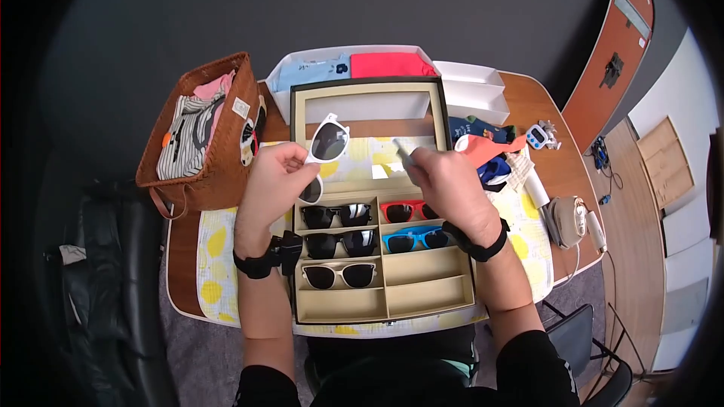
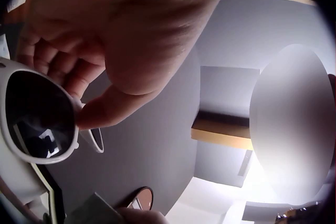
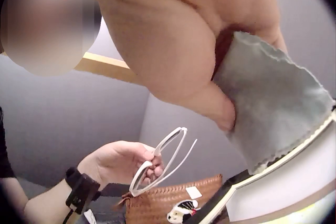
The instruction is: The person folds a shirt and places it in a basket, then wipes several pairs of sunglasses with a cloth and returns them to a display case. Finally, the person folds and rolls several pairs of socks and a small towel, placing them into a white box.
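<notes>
My left hand (image 1: 273, 185) pinches a pair of white sunglasses (image 1: 330, 142) at the bridge, between thumb and fingers. They are held up over the back of the sunglasses case (image 1: 426, 298), with one dark lens facing the left wrist camera. A grey cleaning cloth (image 3: 273, 103) with wavy edges hangs from my right hand (image 1: 456, 192), gripped between thumb and fingers. A gap separates the cloth from the sunglasses. In the case's compartments lie two black pairs, a cream-framed pair (image 1: 339, 276), a red pair (image 1: 403, 212) and a blue pair (image 1: 416, 238), partly behind my right wrist.
The case's windowed lid (image 1: 437, 105) stands raised. A brown woven basket (image 1: 219, 154) of clothes is at the left, and a white box (image 1: 275, 79) of folded clothes behind. Socks (image 1: 490, 151), a blue-faced timer (image 1: 536, 136) and a beige device (image 1: 566, 222) lie to the right.
</notes>
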{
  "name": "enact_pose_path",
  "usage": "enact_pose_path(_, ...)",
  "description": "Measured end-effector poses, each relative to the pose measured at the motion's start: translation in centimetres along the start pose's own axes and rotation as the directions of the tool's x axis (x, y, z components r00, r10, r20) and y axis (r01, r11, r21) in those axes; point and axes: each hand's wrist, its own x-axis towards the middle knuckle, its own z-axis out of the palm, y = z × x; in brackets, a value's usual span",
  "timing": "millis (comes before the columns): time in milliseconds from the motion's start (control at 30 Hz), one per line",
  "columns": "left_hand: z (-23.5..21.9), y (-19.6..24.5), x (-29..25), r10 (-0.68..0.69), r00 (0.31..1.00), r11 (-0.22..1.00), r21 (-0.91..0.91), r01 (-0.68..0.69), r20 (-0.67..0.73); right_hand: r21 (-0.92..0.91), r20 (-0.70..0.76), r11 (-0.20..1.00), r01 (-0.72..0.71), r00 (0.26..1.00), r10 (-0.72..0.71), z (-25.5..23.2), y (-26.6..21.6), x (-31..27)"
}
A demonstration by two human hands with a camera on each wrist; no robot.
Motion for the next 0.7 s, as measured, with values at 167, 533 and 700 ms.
enact_pose_path(167, 0.8, -0.4, 0.9, -0.037, 0.998, 0.993, -0.109, 0.042, 0.046, -0.075, 0.194, 0.966, 0.247, 0.954, -0.229, 2.4, -1.6, -0.5)
enact_pose_path(533, 2.4, 0.5, 1.1, -0.047, 0.981, 0.914, -0.388, 0.118, 0.189, -0.123, 0.048, 0.955, 0.271, 0.963, -0.267, 2.5, -1.9, -0.4)
enact_pose_path(700, 1.8, -0.3, 1.1, 0.037, 0.983, 0.866, -0.497, 0.057, 0.178, -0.090, 0.282, 0.984, 0.153, 0.952, -0.122, 3.8, -0.8, -1.4)
